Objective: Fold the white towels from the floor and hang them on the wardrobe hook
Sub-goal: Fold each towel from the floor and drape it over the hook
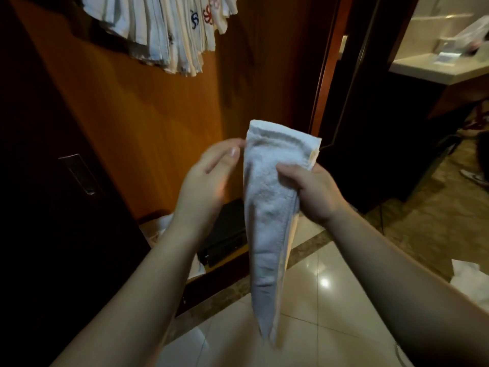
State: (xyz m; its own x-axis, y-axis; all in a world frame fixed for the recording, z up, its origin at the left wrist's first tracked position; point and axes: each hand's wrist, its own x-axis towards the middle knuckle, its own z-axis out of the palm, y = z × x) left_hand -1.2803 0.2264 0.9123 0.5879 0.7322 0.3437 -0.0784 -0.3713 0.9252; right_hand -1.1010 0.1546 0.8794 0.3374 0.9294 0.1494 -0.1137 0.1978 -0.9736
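Observation:
A folded white towel (267,207) hangs lengthwise in front of me, wide at the top and tapering toward the floor. My right hand (309,192) grips its right edge near the top, thumb across the front. My left hand (209,178) is beside the towel's left edge, fingers straight, fingertips touching the top left corner. Several folded white towels (164,30) hang in a bunch at the top of the open wooden wardrobe (132,123); the hook itself is hidden. Another white towel (471,284) lies on the tiled floor at the right.
A dark wardrobe door (53,181) with a recessed handle stands at the left. A black box (225,234) and white cloth (161,226) sit on the wardrobe's bottom. At the right a doorway opens onto a counter (436,67). Glossy tiles (330,300) lie underfoot.

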